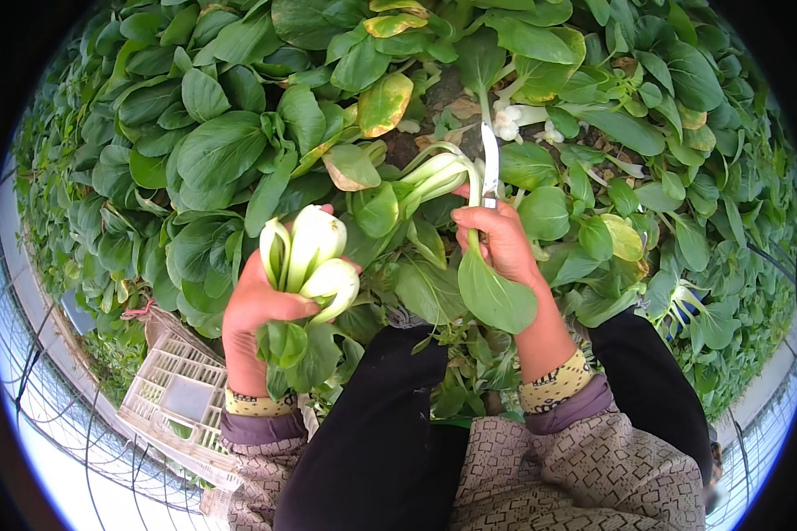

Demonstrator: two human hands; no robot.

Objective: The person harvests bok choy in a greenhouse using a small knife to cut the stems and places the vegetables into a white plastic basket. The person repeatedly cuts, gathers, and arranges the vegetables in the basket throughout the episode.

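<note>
Several heads of bok choy (320, 249) fill my left hand (265, 299), their pale stem bases turned up and their leaves hanging below the palm. My right hand (498, 235) grips a knife, its handle hidden in the fist and its blade (489, 162) pointing away from me. Against the same fingers lies a loose bok choy leaf (495, 289), its long stalk bent up beside the blade and its broad green end drooping over my wrist. Pale stalks (435, 176) of a toppled plant lie just left of the blade.
Leafy bok choy plants (216, 152) grow densely ahead and to both sides. Cut white stem bases (508, 121) and yellowed leaves (385, 103) lie around a patch of bare soil (442, 96). A white plastic crate (179, 391) stands at my left, beyond my black-trousered knee (398, 362).
</note>
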